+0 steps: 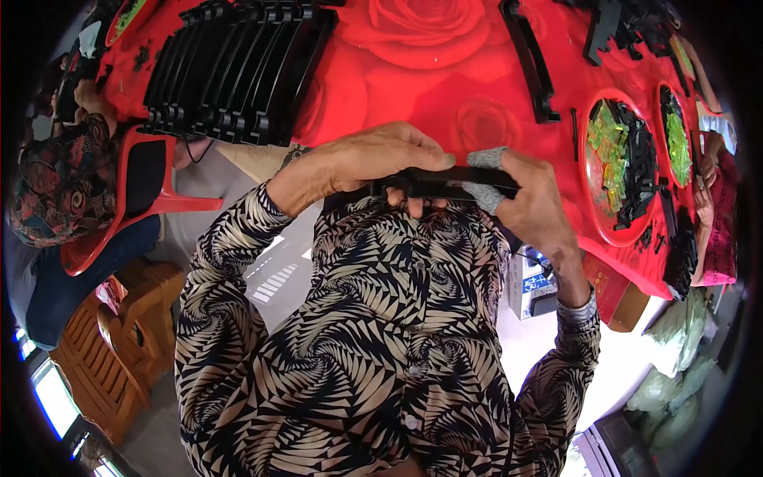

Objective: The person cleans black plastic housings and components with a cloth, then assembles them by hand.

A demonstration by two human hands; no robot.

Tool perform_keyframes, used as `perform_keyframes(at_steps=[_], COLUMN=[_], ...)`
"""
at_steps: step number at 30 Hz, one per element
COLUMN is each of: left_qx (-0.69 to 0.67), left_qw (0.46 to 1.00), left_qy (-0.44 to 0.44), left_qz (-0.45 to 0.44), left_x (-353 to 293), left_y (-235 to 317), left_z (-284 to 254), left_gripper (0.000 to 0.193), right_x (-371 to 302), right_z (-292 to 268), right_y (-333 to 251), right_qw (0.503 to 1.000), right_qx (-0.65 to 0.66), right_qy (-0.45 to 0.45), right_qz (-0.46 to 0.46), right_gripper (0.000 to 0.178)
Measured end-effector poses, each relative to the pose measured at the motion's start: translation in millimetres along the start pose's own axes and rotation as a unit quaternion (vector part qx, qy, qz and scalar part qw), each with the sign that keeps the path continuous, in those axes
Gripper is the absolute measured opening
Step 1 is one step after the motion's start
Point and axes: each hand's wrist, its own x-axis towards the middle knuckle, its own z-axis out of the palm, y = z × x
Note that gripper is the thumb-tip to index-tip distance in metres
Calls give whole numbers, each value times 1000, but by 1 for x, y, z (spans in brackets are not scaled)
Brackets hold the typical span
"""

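Close to my body, at the near edge of the red table, both hands hold a long black plastic strip (451, 191). My left hand (373, 157) is closed on its left part, thumb on top and fingertips showing below. My right hand (534, 195) grips the right end, with grey wraps on the thumb and a finger. The strip's left end is partly hidden by my left hand. Beyond it, a similar black strip (531, 63) lies by itself on the tablecloth.
A row of black strips (238, 71) lies at the back left. On the right, a red tray (589, 187) holds yellow-green and black small pieces; a second tray (668, 135) stands beyond. Other people sit at both sides. A red chair (163, 159) stands at the left.
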Motion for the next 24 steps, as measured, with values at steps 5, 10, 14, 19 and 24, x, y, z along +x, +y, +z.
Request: perform_keyframes(at_steps=[5, 10, 14, 19, 24], left_qx=[292, 305, 296, 371, 316], left_qw=[920, 901, 871, 804, 841], left_qy=[119, 201, 268, 315, 298], left_qz=[234, 234, 286, 342, 322], left_x=[-8, 0, 9, 14, 12], left_y=[15, -1, -24, -30, -26], left_z=[3, -6, -15, -11, -14], left_gripper=[37, 27, 21, 19, 17], right_x=[4, 14, 16, 5, 12], right_z=[0, 9, 6, 14, 32], right_y=[5, 9, 5, -1, -1], right_qw=[991, 988, 965, 960, 949], right_qx=[-2, -38, -60, -49, -186], right_qy=[128, 137, 199, 183, 141], right_qz=[-32, -51, -161, -205, -214], right_gripper=[33, 31, 29, 31, 29])
